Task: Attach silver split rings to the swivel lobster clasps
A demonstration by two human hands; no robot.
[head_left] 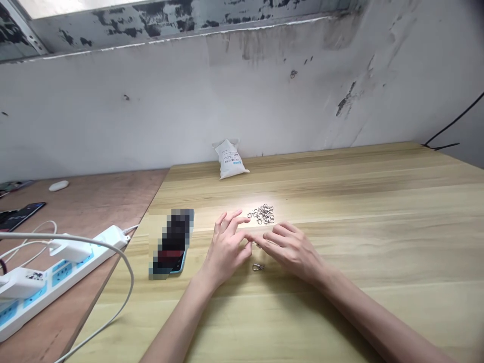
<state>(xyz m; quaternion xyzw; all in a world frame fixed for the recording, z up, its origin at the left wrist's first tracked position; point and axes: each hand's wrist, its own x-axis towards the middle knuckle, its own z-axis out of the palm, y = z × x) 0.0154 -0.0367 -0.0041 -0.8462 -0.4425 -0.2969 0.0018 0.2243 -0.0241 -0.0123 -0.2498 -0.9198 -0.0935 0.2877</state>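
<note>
My left hand [229, 247] and my right hand [289, 249] hover low over a light wood tabletop [378, 282], their fingertips meeting near the middle. A small heap of silver metal clasps [260, 214] lies just beyond the fingers. One separate clasp [258, 267] rests on the wood below the hands, closer to me. A bit of metal shows under the right fingers, and I cannot tell whether either hand is pinching it.
A phone in a blue case [176, 242], mostly pixelated, lies left of my hands. A white pouch [229, 160] stands by the wall. On the lower plywood table [86, 201] to the left are a white power strip [56, 282] with plugged-in chargers and cables, and a dark phone [18, 217].
</note>
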